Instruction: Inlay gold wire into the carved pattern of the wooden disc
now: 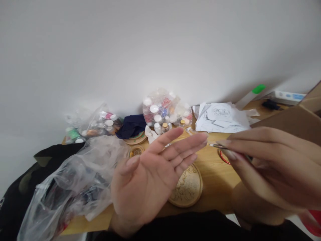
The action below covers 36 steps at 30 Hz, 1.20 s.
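Observation:
My left hand [150, 177] is held palm up in the middle of the head view, fingers stretched out and nothing resting in it that I can make out. From the right, my right hand [268, 164] pinches a pair of metal tweezers [216, 145] between thumb and fingers. Their pointed tip is just beside the left fingertips; most of the tool is hidden in the hand. Below and partly behind my left hand lies a round wooden disc [188, 189] with a line pattern on it.
A crumpled clear plastic bag [82, 177] covers the left of the table [213, 170]. Bagged bottles [160, 110] stand by the wall, beside a dark blue cloth [132, 125]. Printed drawings [220, 115] lie at the back right, near a cardboard box [288, 124]. A red ring [222, 156] shows behind my right hand.

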Each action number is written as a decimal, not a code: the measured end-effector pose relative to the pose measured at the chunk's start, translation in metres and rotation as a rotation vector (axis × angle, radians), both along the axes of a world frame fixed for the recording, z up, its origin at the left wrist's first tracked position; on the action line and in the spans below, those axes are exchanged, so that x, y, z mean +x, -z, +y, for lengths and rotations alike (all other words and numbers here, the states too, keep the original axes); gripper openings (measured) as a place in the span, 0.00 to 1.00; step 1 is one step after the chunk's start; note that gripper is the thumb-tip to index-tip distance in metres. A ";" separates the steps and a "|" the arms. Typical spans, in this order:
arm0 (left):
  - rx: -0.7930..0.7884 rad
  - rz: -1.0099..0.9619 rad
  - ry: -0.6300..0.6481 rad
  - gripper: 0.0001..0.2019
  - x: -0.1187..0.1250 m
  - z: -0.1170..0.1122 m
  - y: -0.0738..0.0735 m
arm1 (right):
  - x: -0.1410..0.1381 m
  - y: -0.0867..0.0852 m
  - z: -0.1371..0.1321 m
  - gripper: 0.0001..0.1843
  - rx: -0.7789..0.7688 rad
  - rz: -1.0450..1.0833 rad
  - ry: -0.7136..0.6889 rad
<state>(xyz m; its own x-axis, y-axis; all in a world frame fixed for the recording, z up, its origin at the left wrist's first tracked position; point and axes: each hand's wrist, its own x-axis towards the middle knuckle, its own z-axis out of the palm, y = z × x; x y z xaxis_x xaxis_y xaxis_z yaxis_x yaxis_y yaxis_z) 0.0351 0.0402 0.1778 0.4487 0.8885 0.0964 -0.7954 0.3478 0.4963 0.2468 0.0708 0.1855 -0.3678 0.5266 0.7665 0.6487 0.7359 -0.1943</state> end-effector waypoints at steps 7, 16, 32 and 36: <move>-0.002 -0.001 0.009 0.28 0.000 -0.001 0.000 | -0.001 -0.002 0.002 0.05 0.048 -0.019 0.024; 0.011 0.005 0.006 0.28 0.001 0.000 0.002 | -0.005 -0.003 0.001 0.08 0.031 -0.020 0.053; 0.018 0.030 -0.042 0.28 0.002 -0.001 0.000 | -0.005 -0.001 0.000 0.07 0.016 -0.044 0.074; 0.011 0.024 -0.029 0.28 0.002 -0.002 0.000 | -0.003 0.001 0.006 0.06 -0.019 -0.012 0.003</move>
<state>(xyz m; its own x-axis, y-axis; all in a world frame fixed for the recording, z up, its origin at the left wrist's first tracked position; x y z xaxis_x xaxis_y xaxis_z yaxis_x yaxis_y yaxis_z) 0.0371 0.0381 0.1777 0.4248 0.9002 0.0963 -0.7932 0.3188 0.5189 0.2435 0.0763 0.1847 -0.3757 0.5416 0.7521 0.6529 0.7305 -0.1999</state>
